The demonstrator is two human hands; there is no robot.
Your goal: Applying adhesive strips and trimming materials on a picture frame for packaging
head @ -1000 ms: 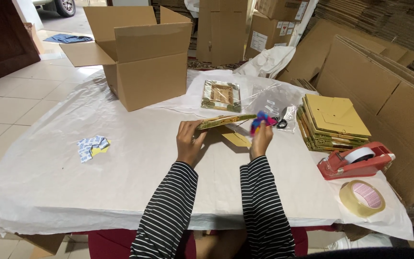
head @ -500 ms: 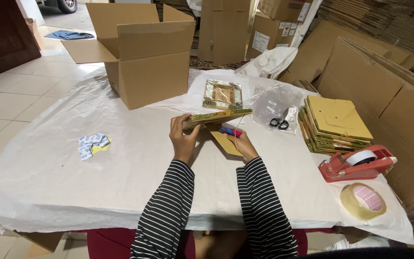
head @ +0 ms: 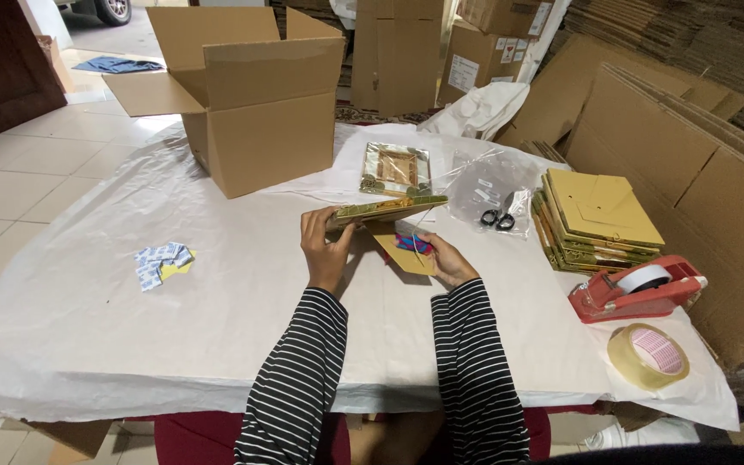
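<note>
The tabletop (head: 88, 319) was covered in white paper, standing on pale floor tiles (head: 10, 189) amid stacked cardboard sheets (head: 691, 138). Near its middle, the left hand (head: 325, 250) had its fingers closed around the edge of a gold frame (head: 387, 209) held edge-on above the paper. The right hand (head: 447, 258) curled loosely on a tan card (head: 398, 254) with something blue and pink. An open carton (head: 251, 103), folded gold boxes (head: 600, 215), scissors (head: 499, 220) and tape rolls (head: 647, 355) lay around.

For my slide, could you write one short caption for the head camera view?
Left hand lifts a gold picture frame edge-on while right hand presses its yellow backing flap on a paper-covered table.
</note>
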